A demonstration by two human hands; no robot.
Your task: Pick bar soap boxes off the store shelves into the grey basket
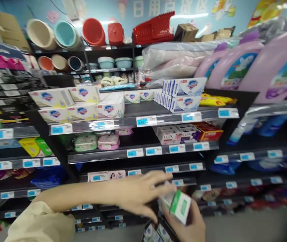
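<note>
My right hand (pixel 192 225) is closed around a small white-and-green soap box (pixel 181 206), low and right of centre. A blurred pale item beside the box cannot be made out. Stretched across from the left, my left hand (pixel 139 190) has its fingers spread, and their tips reach the upper side of that blurred item; whether they touch is unclear. Under both hands, a dark container (pixel 168 228) with white boxes in it shows partly at the bottom edge.
Ahead, the top shelf (pixel 129 117) bears rows of white soap boxes (pixel 82 111) on the left and blue-and-white soap boxes (pixel 186 102) on the right. LUX boxes (pixel 170 134) stand one shelf lower. Large purple detergent bottles (pixel 241 64) are at the right.
</note>
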